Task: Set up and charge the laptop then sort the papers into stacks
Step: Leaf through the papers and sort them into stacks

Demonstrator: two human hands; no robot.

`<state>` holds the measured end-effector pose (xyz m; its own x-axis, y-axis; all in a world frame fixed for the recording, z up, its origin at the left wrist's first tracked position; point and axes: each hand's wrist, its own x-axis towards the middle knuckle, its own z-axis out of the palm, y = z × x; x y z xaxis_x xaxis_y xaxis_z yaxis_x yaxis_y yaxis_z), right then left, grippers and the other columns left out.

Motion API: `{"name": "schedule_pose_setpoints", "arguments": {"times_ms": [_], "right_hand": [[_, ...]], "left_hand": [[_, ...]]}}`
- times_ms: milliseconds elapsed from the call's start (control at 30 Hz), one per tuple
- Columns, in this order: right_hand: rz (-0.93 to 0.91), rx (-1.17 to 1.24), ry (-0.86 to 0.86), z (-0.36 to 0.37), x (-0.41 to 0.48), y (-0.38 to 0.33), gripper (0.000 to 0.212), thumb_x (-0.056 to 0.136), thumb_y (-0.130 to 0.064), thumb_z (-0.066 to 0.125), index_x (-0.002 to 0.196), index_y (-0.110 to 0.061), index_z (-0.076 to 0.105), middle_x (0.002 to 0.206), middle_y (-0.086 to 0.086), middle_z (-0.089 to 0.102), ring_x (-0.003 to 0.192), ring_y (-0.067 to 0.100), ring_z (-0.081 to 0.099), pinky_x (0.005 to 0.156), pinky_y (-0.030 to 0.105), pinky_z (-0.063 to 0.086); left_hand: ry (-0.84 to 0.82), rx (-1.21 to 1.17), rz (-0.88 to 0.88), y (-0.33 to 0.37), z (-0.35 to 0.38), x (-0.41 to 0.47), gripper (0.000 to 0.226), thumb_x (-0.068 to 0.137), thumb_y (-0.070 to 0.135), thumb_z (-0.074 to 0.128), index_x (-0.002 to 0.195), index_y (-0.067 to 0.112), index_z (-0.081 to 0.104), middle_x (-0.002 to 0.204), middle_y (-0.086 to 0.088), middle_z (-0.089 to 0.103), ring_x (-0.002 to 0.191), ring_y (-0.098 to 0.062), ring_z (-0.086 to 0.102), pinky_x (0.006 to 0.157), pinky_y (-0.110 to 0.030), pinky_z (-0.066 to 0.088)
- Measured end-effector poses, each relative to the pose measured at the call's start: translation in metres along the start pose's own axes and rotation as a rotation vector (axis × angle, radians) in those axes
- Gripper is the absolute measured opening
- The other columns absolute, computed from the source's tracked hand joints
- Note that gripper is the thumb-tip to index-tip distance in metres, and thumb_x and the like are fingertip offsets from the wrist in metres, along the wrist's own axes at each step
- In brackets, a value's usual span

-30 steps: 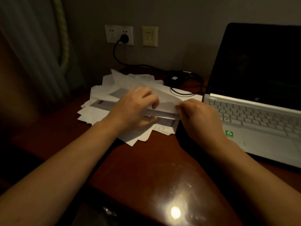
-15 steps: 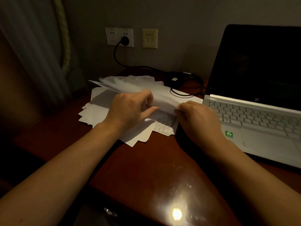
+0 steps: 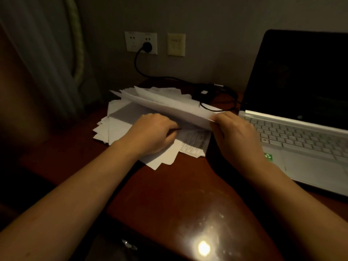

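Note:
A messy pile of white papers lies on the dark wooden desk. My right hand pinches the near right edge of a bunch of upper sheets and holds them lifted off the pile. My left hand lies on the lower papers with its fingers tucked under the raised sheets; a printed sheet shows beneath. An open silver laptop with a dark screen stands at the right. Its black charger cable runs to a plug in the wall socket.
A second wall plate sits right of the socket. A curtain with a rope tie hangs at the left. A lamp glare shines on the desk's near part, close to its front edge.
My right hand has raised the upper sheets higher and flatter. My left hand let go of the top sheets and slid lower, under them, onto the papers below.

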<state>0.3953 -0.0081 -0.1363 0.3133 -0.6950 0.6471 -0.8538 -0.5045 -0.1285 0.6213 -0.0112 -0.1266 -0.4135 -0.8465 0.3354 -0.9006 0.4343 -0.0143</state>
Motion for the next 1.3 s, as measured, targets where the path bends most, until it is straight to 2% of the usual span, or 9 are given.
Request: {"name": "schedule_pose_setpoints", "arguments": {"times_ms": [133,267,433,500,800,933,1033,1133,1300], "right_hand": [[0.002,0.024,0.013,0.001,-0.001,0.001,0.015,0.098,-0.018,0.052,0.101,-0.011,0.065,0.103,0.009,0.066,0.080,0.031,0.063,0.061,0.045,0.054],[0.023,0.029,-0.001,0.001,-0.001,0.002,0.020,0.097,-0.022,0.049,0.104,-0.011,0.064,0.107,0.010,0.066,0.085,0.032,0.064,0.064,0.046,0.055],[-0.032,0.051,-0.116,0.001,-0.002,-0.002,0.035,0.093,-0.044,0.050,0.121,-0.024,0.060,0.118,-0.002,0.063,0.096,0.018,0.061,0.070,0.036,0.054],[-0.025,0.043,-0.132,0.002,-0.001,-0.001,0.033,0.092,-0.034,0.057,0.123,-0.026,0.061,0.119,-0.002,0.064,0.099,0.021,0.062,0.070,0.036,0.054],[0.088,0.071,-0.003,-0.003,0.000,0.006,0.014,0.098,-0.019,0.055,0.097,-0.017,0.068,0.084,0.005,0.069,0.069,0.024,0.060,0.053,0.035,0.048],[0.230,0.386,-0.018,-0.017,0.003,0.004,0.020,0.097,-0.017,0.055,0.111,-0.027,0.067,0.090,-0.014,0.066,0.077,0.000,0.060,0.060,0.016,0.045],[0.302,0.656,0.037,-0.037,0.012,0.001,0.019,0.098,-0.015,0.056,0.099,-0.031,0.068,0.085,-0.014,0.067,0.079,0.000,0.062,0.062,0.019,0.044],[0.385,0.804,0.109,-0.059,0.016,0.004,0.018,0.098,-0.016,0.057,0.094,-0.029,0.067,0.087,-0.002,0.071,0.082,0.016,0.067,0.067,0.031,0.051],[0.616,1.199,0.212,-0.086,0.016,0.033,0.019,0.100,-0.013,0.053,0.115,-0.010,0.065,0.106,0.008,0.074,0.097,0.024,0.071,0.082,0.037,0.056]], "left_hand": [[0.067,0.016,0.042,-0.008,0.003,0.001,0.031,0.102,0.042,0.050,0.107,0.026,0.076,0.098,0.005,0.074,0.091,-0.016,0.067,0.081,-0.041,0.056],[0.355,0.001,0.176,-0.015,-0.001,0.002,0.034,0.097,0.038,0.051,0.094,0.020,0.080,0.087,0.000,0.076,0.081,-0.021,0.071,0.071,-0.039,0.057],[0.568,0.009,0.272,-0.020,-0.005,0.002,0.027,0.101,0.030,0.057,0.101,0.013,0.078,0.095,-0.006,0.076,0.086,-0.025,0.071,0.067,-0.035,0.051],[0.593,0.016,0.303,-0.020,-0.005,0.003,0.023,0.101,0.028,0.061,0.103,0.012,0.077,0.099,-0.007,0.076,0.090,-0.026,0.071,0.070,-0.036,0.051],[0.885,0.115,0.368,0.004,-0.012,0.002,0.014,0.095,0.023,0.067,0.103,0.016,0.058,0.087,-0.011,0.067,0.085,-0.026,0.054,0.068,-0.039,0.041],[0.729,-0.169,0.291,0.011,-0.006,0.002,0.015,0.094,0.024,0.062,0.092,0.010,0.069,0.087,-0.006,0.061,0.078,-0.016,0.053,0.067,-0.029,0.042],[0.422,-0.569,-0.122,0.015,0.000,0.009,0.017,0.098,0.035,0.057,0.097,0.021,0.068,0.094,0.010,0.058,0.083,-0.002,0.055,0.072,-0.015,0.043],[0.228,-0.927,-0.439,0.016,0.002,0.027,0.019,0.100,0.039,0.058,0.112,0.026,0.065,0.105,0.012,0.064,0.096,-0.006,0.063,0.077,-0.026,0.052],[0.007,-1.532,-0.658,0.041,-0.014,0.054,0.037,0.095,0.055,0.058,0.110,0.023,0.069,0.115,-0.003,0.072,0.101,-0.023,0.069,0.087,-0.038,0.056]]}}
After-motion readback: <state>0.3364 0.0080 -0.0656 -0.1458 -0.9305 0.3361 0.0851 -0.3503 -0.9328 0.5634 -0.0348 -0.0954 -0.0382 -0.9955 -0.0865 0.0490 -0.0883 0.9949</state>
